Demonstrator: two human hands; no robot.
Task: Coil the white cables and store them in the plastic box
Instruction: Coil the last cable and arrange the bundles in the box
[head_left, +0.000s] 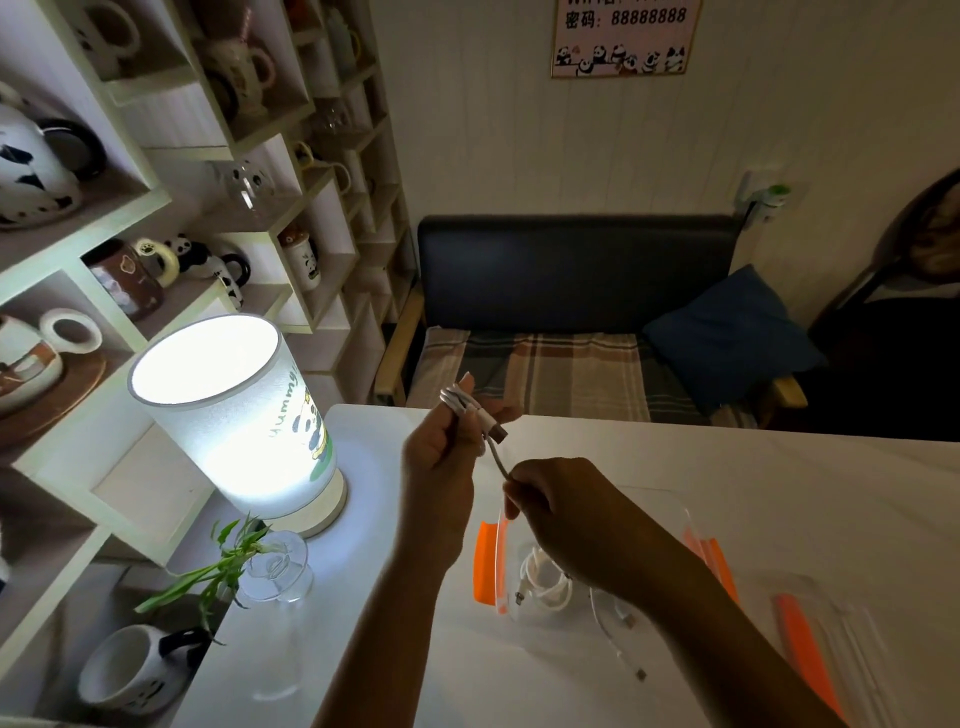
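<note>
— Winding the white USB cable (470, 410) now: my left hand (441, 457) grips the loops above the table (779, 467), my right hand (561, 514) pinches the loose tail.

— And the clear plastic box (493, 551)?

— Directly below, one coiled white cable (543, 582) already inside. Next, I'd judge, wrap the tail round, then lower the bundle in.
</note>
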